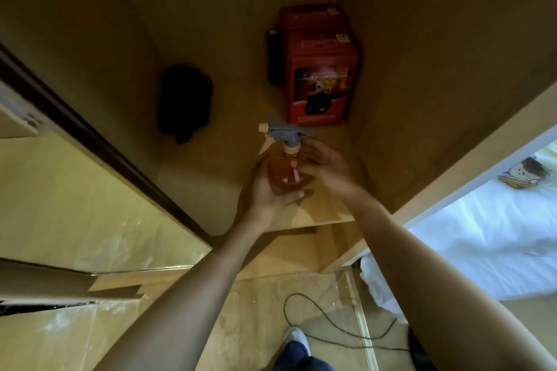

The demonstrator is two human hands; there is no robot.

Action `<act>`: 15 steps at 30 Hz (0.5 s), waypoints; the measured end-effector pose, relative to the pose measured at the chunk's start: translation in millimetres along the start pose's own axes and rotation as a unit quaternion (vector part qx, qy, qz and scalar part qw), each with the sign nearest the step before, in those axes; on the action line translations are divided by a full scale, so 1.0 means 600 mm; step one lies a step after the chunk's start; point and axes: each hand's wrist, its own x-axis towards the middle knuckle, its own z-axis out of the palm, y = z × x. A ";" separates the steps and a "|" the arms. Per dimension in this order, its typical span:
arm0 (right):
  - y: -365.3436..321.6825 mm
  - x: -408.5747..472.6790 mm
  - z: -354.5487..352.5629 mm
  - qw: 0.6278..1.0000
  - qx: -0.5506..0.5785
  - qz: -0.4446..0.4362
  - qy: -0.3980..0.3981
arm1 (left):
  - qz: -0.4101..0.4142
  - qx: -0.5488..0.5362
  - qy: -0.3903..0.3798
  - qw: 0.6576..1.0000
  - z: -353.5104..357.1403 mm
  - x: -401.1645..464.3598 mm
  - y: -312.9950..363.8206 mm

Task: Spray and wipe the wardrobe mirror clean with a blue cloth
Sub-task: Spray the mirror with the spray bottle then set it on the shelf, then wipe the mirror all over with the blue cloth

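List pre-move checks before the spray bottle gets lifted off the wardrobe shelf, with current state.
1. Left hand around spray bottle: ok, fingers curl round its base.
2. Right hand support: cannot tell, fingers lie at the neck, contact unclear.
3. Bottle filled: ok, orange liquid visible.
4. Nozzle direction: ok, points left, away from red box.
5. Blue cloth at hand: not ok, none in view.
6. Lift path: ok, black bag sits apart on the shelf.
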 end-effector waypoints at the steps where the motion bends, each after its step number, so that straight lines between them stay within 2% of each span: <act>1: 0.003 -0.008 -0.001 1.000 0.009 0.001 0.000 | -0.002 -0.002 0.008 1.000 -0.005 -0.013 -0.007; 6: 0.024 -0.074 0.000 1.000 0.019 0.006 0.022 | 0.013 0.038 0.046 0.998 -0.028 -0.082 -0.052; 12: 0.055 -0.170 0.047 0.999 -0.025 0.013 0.024 | 0.072 0.040 0.010 0.997 -0.063 -0.174 -0.108; 15: 0.069 -0.217 0.099 1.000 -0.015 0.023 0.012 | 0.059 0.028 0.022 0.998 -0.105 -0.228 -0.151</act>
